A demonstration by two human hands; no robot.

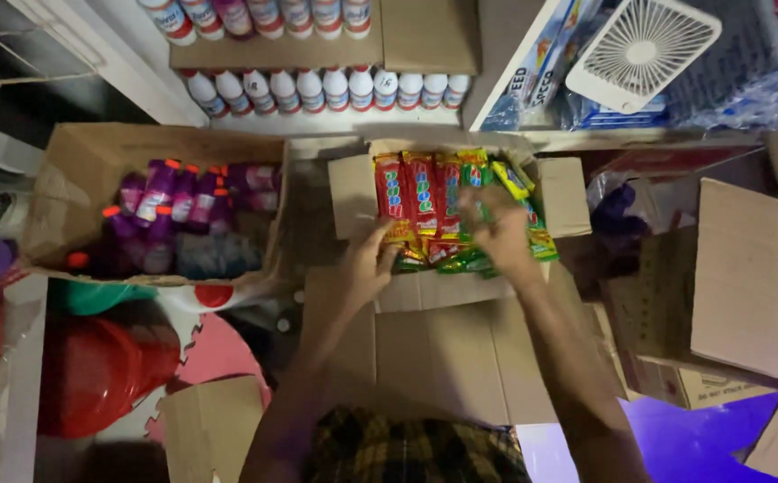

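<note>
Head view: both hands reach into an open carton (561,192) of red and green packets (425,201); the left hand (369,261) grips the packets' lower edge; the right hand (499,231) lies over them, grip unclear; a box (76,170) of purple bottles (170,210) sits left.

Single head-worn view, looked steeply down and forward from above the person's forearms; close over an open cardboard box (447,192), shelf of bottles (317,89) along the top edge
</note>
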